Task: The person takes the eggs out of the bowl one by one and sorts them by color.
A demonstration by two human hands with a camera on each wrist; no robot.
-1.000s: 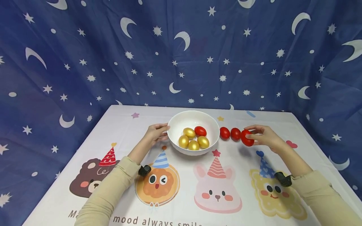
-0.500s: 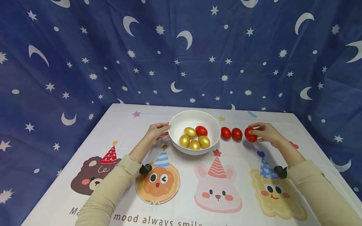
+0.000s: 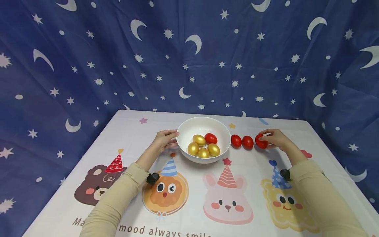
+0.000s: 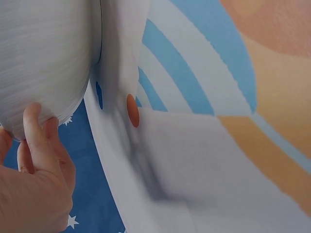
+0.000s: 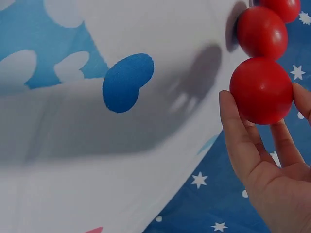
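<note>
My left hand grips the left rim of a white bowl, its thumb at the rim and fingers under the outer wall. In the left wrist view the fingertips press on the bowl's side. Inside the bowl lie several golden eggs and one red egg. To the right of the bowl, my right hand holds a red egg between thumb and fingers. That egg is at the right end of a row, beside two more red eggs.
A white cloth with printed cartoon animals, hats and lettering covers the table. Behind it hangs a dark blue curtain with moons and stars. Black wrist cameras sit under both wrists.
My right hand has shifted the red egg slightly right and back, then a little left again toward the row. The right forearm has swung inward. My left hand stays on the bowl.
</note>
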